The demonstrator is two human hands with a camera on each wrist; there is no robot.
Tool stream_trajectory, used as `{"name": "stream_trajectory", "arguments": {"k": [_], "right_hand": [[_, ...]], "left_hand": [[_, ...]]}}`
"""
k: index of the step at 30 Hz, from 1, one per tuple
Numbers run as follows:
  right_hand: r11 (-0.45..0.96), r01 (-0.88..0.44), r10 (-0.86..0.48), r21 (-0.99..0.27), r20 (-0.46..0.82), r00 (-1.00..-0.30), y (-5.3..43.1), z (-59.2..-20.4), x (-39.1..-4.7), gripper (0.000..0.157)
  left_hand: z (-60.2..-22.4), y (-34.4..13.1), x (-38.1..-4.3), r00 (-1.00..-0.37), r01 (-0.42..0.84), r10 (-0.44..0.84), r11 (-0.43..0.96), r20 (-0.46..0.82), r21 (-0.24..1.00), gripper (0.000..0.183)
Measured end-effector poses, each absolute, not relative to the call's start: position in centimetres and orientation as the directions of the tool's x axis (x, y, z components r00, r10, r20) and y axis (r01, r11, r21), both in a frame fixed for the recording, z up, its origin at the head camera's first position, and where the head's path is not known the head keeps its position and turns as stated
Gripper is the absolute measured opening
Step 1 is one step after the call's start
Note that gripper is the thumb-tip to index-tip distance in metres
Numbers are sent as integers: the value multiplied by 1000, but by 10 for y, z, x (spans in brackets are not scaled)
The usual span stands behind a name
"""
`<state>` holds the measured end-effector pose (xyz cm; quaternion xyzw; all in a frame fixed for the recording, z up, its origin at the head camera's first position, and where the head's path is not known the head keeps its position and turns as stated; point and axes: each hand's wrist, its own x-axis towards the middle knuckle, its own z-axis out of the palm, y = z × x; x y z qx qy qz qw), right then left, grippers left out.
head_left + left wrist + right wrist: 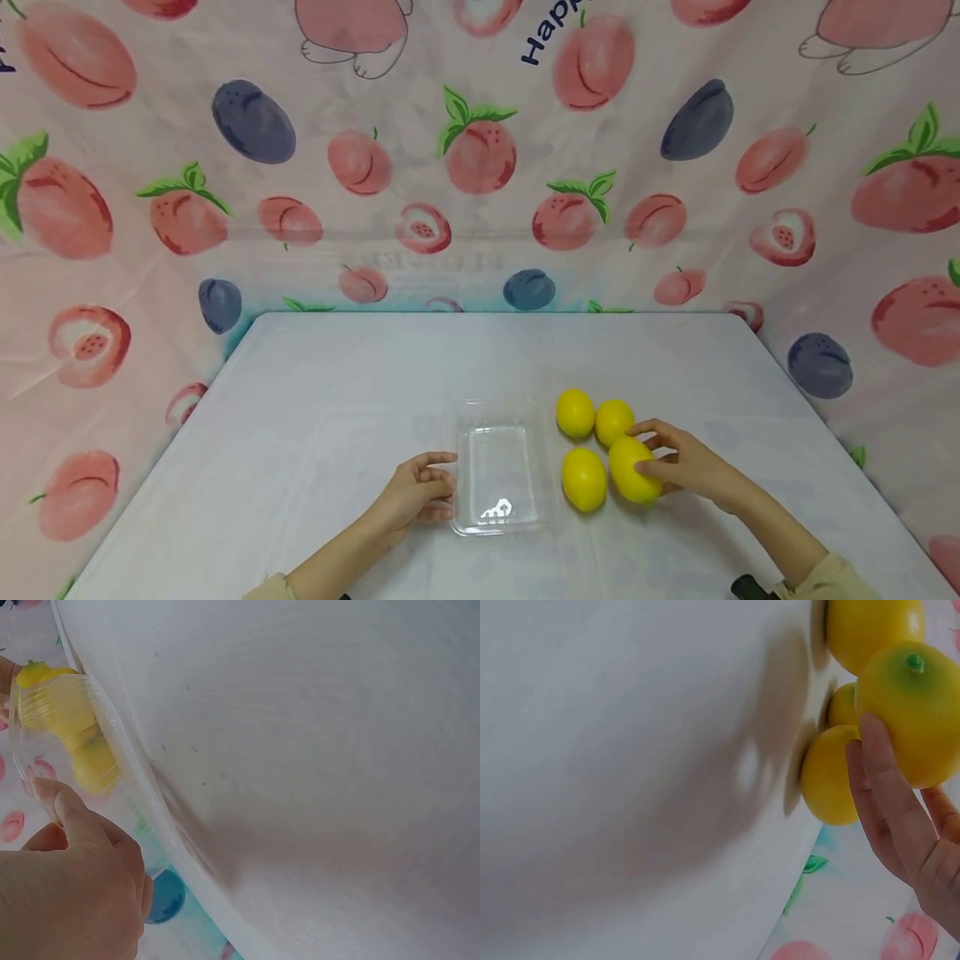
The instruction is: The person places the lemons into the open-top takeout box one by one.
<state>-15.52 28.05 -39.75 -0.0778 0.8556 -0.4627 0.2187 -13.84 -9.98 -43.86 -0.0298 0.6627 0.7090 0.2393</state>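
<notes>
A clear plastic box point(498, 527) stands on the table, its inside showing bare. My left hand point(420, 492) pinches the rim of its left wall; the left wrist view shows this hand point(90, 877) with fingers bent at the rim. To the right of the box, my right hand point(690, 462) grips a yellow lemon point(632, 468) between thumb and fingers. In the right wrist view this lemon point(915, 712) has its green tip facing the camera and appears raised off the table. Three other lemons lie close by: one at front point(583, 480), two behind point(575, 413).
A white cloth covers the table point(337, 383). Behind and around it hangs a pink fabric point(420, 167) printed with peaches and blue fruit. A dark object point(750, 587) shows beside the right sleeve point(828, 579).
</notes>
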Motion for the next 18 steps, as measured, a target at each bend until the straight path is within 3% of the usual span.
{"name": "stream_trajectory", "arguments": {"k": [18], "right_hand": [[490,1,-358,-872,-202,-912,245,-379,-164,52]], "left_hand": [[-440,-101,-140,-877,-386,316,-18,-361,922,53]]}}
